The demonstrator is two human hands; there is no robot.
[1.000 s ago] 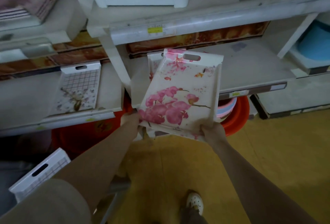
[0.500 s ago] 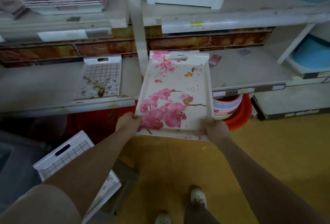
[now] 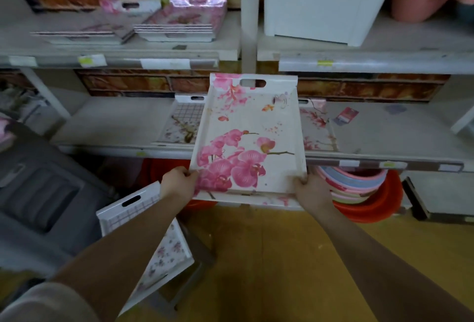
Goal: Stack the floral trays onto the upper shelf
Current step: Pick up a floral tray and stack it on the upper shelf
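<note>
No legible txt.
Upper shelf (image 3: 397,64) edge: yellow tag (image 3: 86,60) at 10 o'clock, white tag (image 3: 165,63) at 11, 2nd yellow tag (image 3: 324,63) at 1, all too blurred. Red packet (image 3: 345,115) at 3: print unreadable.

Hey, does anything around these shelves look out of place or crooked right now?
Yes. A white grid-patterned tray with small flowers lies tilted down by the yellow floor, not shelved. On the upper shelf, the left pink floral tray stack looks skewed beside the squarer right stack.
</note>
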